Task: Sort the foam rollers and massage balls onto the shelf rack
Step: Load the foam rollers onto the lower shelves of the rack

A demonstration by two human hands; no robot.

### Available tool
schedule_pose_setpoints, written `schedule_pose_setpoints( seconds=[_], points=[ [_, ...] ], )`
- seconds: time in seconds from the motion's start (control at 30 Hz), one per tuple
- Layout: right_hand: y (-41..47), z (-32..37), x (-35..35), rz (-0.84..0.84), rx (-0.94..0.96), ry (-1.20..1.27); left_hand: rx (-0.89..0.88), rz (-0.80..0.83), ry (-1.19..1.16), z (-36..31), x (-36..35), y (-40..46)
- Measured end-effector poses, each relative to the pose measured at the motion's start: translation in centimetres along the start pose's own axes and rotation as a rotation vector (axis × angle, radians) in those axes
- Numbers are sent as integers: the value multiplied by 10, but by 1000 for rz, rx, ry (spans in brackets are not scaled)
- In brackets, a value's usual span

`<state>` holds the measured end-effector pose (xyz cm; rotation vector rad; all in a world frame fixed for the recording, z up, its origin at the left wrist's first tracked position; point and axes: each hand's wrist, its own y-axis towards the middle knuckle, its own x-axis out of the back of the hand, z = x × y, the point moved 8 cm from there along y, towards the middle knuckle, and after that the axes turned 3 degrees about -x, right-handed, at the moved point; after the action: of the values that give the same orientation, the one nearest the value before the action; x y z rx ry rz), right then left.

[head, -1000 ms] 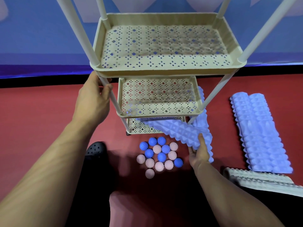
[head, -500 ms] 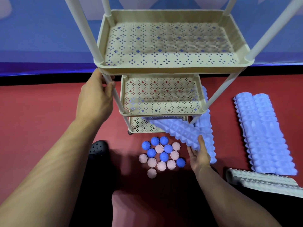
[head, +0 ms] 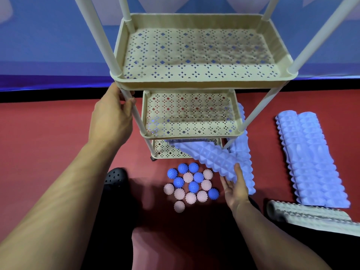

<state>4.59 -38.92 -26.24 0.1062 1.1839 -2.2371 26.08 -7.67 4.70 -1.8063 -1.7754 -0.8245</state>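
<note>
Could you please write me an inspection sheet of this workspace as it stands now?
Surface: red matte floor.
Job's things: beige perforated plastic shelf rack, top and middle tiers bare; lilac ridged foam roller angled into the bottom tier, its end sticking out; another lilac roller beside it; two lilac ridged rollers side by side on the floor at right; grey ridged rollers in front of them; blue and pink spiky massage balls clustered on the floor.
Clutter: black perforated clog.
Grips: left hand holds the rack's front-left post; right hand holds the angled roller's end.
Cables: nothing seen.
Surroundings: blue wall padding.
</note>
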Motion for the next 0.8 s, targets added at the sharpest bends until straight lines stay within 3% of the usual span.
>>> schedule_pose_setpoints(
  seconds=[0.4,0.8],
  points=[
    [5,6,-68,132,-41,-55,-10,-3,0,-1,-1,-1],
    [64,-6,-118,-22,-198,-124,-54,-19,-33,3,-5,2]
  ],
)
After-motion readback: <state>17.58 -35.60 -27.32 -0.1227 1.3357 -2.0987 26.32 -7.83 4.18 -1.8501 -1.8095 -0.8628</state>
